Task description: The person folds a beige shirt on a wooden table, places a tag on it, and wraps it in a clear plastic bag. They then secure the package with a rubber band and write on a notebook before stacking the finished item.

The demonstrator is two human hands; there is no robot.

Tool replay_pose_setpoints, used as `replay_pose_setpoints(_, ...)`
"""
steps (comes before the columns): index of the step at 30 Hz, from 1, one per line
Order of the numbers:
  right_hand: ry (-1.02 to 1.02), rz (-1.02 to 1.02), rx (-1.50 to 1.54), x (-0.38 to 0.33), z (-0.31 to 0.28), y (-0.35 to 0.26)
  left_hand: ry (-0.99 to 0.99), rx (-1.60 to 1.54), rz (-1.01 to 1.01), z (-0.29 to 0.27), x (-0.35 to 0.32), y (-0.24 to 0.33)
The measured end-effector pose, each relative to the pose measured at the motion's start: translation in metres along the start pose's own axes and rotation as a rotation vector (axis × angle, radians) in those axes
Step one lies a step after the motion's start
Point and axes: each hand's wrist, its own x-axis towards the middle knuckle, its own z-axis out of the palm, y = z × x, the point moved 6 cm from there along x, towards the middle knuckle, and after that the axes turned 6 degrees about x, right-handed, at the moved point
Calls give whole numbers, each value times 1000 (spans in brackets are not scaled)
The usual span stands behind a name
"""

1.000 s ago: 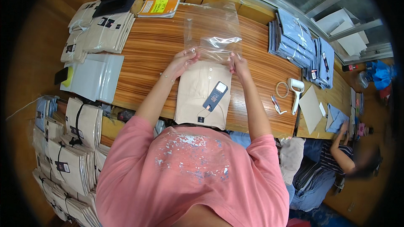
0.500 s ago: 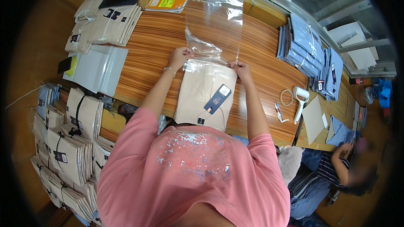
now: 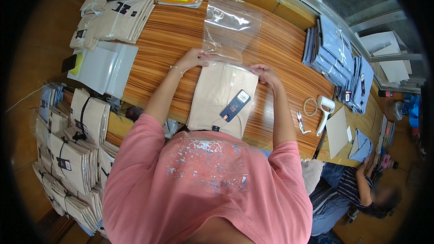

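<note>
Bag [image 3: 232,31] beyond the shirt [image 3: 212,92] seems light, slippery; we pinch its shirt-side corners, left hand [image 3: 193,58] and right hand [image 3: 267,75] (apart).

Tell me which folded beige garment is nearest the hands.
The single beige garment just below the clear bag; the other beige ones lie in stacks at left.

The shirt [image 3: 212,95] lies at the table's [image 3: 285,49] near edge, the bag [image 3: 232,31] behind it, the roller [image 3: 326,105] by the right edge.
</note>
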Motion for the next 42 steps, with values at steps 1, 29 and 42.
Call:
replay_pose_setpoints(1, 11, 1, -21, 2, -4, 1, -17, 29, 7, 1, 1, 1)
replay_pose_setpoints(29, -60, 0, -88, -8, -16, -1, -172, 272, -32, -3, 10, -3)
replay_pose_setpoints(42, -110, 168, -146, -18, -22, 12, -335, 370, -170, 0, 11, -8)
